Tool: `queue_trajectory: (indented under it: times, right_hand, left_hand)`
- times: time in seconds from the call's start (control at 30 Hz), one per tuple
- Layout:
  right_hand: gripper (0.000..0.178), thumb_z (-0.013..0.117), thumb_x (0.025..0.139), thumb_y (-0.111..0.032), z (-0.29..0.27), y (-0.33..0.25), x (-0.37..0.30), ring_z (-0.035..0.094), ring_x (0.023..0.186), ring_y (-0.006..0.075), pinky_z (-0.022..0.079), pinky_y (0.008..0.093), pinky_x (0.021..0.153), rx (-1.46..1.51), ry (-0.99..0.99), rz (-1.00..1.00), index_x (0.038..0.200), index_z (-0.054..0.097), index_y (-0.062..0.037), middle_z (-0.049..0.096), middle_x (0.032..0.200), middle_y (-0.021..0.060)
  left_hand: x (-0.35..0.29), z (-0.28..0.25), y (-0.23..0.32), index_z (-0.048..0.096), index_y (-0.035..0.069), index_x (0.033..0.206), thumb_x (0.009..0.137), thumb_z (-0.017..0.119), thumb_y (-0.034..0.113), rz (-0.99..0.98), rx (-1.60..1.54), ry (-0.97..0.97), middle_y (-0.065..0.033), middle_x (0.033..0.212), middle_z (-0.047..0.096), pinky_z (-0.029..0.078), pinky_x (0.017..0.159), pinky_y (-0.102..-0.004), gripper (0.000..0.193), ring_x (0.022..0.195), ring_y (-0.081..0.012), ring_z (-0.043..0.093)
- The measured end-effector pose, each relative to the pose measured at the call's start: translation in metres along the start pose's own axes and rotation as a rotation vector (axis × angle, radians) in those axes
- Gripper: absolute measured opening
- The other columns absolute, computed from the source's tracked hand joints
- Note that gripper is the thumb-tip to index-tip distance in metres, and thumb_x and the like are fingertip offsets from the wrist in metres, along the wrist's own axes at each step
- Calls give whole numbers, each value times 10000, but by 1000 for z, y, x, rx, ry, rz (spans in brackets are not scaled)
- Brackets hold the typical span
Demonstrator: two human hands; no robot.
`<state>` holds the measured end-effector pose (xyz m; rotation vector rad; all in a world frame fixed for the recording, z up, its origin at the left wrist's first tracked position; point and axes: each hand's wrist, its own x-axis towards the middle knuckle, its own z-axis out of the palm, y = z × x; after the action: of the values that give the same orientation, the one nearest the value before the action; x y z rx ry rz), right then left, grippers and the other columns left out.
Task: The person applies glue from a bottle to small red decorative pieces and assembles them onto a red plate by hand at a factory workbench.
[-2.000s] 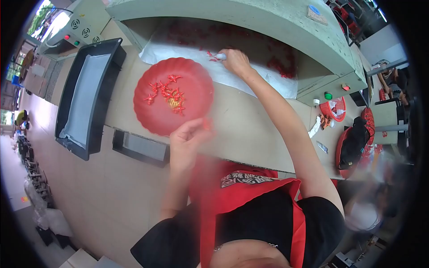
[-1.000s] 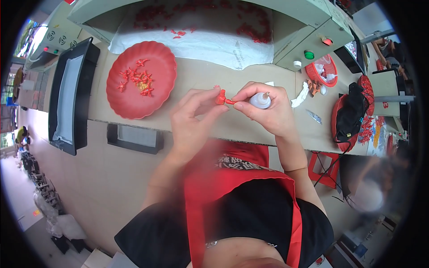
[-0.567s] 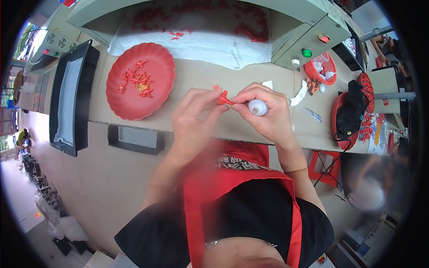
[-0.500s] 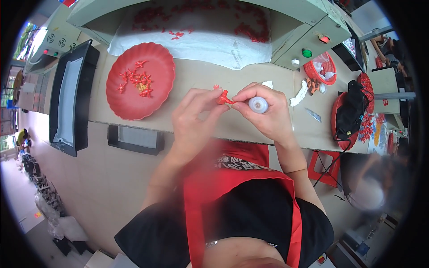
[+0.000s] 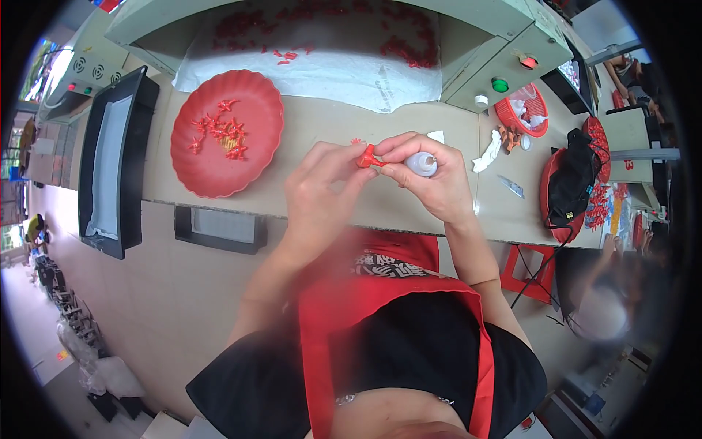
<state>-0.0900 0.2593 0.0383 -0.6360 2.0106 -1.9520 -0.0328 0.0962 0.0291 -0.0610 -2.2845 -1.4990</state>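
Over the bench, my left hand (image 5: 316,181) pinches a small red plastic figure piece (image 5: 367,156) between thumb and fingertips. My right hand (image 5: 447,181) is closed around a small whitish squeeze bottle (image 5: 422,164), which lies tilted in the grip. Its thumb and forefinger also meet at the right end of the red piece, so both hands touch it. What exactly the right fingertips pinch there is too small to tell. Just beyond the left fingers, another bit of red (image 5: 356,140) shows, partly hidden. Left of my hands, a red scalloped plate (image 5: 252,164) carries several red star-like figures (image 5: 227,128).
A pale green machine (image 5: 486,69) spans the back, with red pieces on white cloth (image 5: 365,91). A black tray (image 5: 135,175) stands far left. On the right are a red basket (image 5: 537,129), crumpled tissue (image 5: 488,152), a clear-wrapped tool (image 5: 512,186) and a black-and-red bag (image 5: 574,183).
The bottle in my right hand has tipped, its nozzle swinging from the middle toward the right. The red piece has turned slightly, and my fingertips have drawn closer together around it.
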Motion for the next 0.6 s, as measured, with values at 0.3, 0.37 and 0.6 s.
queue_trajectory:
  times: [0.3,0.37,0.6]
  right_hand:
    - [108,692,739,3,-5,7,2,587,844,148,458,268,759,32,-1,-21,825,627,-4,623,901,72]
    - [107,699,733,2,-9,8,3,582,833,144,456,266,750,49,-12,0,813,628,-6,619,885,67]
    - [111,723,700,0,-15,13,9,563,757,111,448,253,692,124,-118,84,750,625,-13,610,801,35]
  left_hand:
    - [1,1,2,629,-28,1033,731,687,-40,-33,-3,-51,-103,924,606,561,711,-248,308,801,-169,661]
    - [1,0,3,627,-32,1036,731,687,-38,-43,-19,-62,-105,930,605,560,713,-248,311,803,-169,661]
    - [-2,-3,2,619,-45,1046,735,688,-30,-97,-40,-107,-109,950,601,554,719,-249,319,811,-168,658]
